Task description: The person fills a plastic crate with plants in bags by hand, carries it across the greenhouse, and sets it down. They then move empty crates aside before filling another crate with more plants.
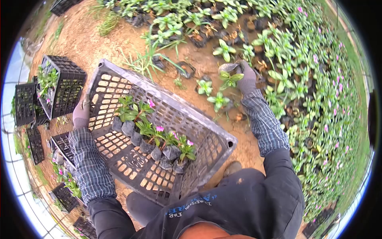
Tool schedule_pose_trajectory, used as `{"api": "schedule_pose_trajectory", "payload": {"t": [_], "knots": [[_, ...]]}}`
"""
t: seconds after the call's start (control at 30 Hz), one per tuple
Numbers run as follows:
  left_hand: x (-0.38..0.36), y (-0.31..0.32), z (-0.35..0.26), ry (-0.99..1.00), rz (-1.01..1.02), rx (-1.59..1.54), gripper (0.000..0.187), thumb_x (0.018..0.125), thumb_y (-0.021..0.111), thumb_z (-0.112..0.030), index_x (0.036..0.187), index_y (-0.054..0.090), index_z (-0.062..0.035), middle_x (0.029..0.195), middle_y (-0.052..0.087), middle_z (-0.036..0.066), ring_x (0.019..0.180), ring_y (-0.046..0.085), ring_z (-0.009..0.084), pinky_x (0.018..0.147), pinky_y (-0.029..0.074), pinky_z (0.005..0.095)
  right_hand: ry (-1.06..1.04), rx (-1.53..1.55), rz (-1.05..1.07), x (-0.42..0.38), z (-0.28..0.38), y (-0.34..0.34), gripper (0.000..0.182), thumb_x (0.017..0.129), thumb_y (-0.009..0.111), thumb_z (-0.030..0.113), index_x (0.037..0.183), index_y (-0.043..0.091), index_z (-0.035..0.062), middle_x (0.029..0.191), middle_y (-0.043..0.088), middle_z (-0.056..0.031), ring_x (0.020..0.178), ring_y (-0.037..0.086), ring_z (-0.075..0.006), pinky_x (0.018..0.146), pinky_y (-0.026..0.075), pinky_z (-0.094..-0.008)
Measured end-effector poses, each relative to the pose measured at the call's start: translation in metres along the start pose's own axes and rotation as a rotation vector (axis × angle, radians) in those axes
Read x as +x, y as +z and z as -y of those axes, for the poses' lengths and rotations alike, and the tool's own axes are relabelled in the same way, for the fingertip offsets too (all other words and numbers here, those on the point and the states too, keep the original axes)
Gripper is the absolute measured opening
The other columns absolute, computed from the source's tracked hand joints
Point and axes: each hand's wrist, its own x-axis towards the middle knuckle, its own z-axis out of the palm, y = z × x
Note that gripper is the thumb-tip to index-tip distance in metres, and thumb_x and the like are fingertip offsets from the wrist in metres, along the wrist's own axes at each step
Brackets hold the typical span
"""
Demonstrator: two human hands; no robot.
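A black plastic crate lies tilted in front of me, its open side facing up towards me. Inside it, several bagged seedlings with pink flowers stand in a slanting row. My left hand, in a grey-pink glove, is closed on the crate's left edge. Out to the right, my gloved right hand is closed on a seedling in a small dark bag, above the ground beside other seedlings. Its thumb side is near the leaves. Part of the bag is hidden by the fingers.
Dense rows of bagged seedlings cover the ground at the top and right. More black crates with flowering plants stand at the left. Loose weeds grow beyond the crate. My shoe is by the crate's lower right side.
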Motion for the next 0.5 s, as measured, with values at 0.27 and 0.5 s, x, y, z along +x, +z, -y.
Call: {"api": "schedule_pose_trajectory", "payload": {"t": [0.27,0.5], "knots": [[-0.013,-0.008,-0.022,-0.021,-0.008,0.192,0.055,0.087,0.039,-0.055,0.094,0.063,-0.0057,0.077,0.063,0.015,0.073,0.061,0.0268,0.067,0.045,0.0368,-0.316,-0.073,0.125,0.095,0.081,0.093,0.022,0.081,0.055,0.015,0.103,0.059,0.0141,0.086,0.064,-0.0138,0.078,0.062,-0.0307,0.066,0.048,-0.0384],[-0.021,-0.014,-0.038,0.002,-0.017,0.175,0.051,0.088,0.041,-0.05,0.096,0.063,-0.0042,0.078,0.063,0.017,0.078,0.061,0.0336,0.069,0.045,0.0396,-0.315,-0.342,0.451,0.138,0.144,0.186,0.022,0.083,0.05,0.018,0.102,0.058,0.0103,0.091,0.063,-0.017,0.089,0.061,-0.0321,0.074,0.049,-0.0398]]}}
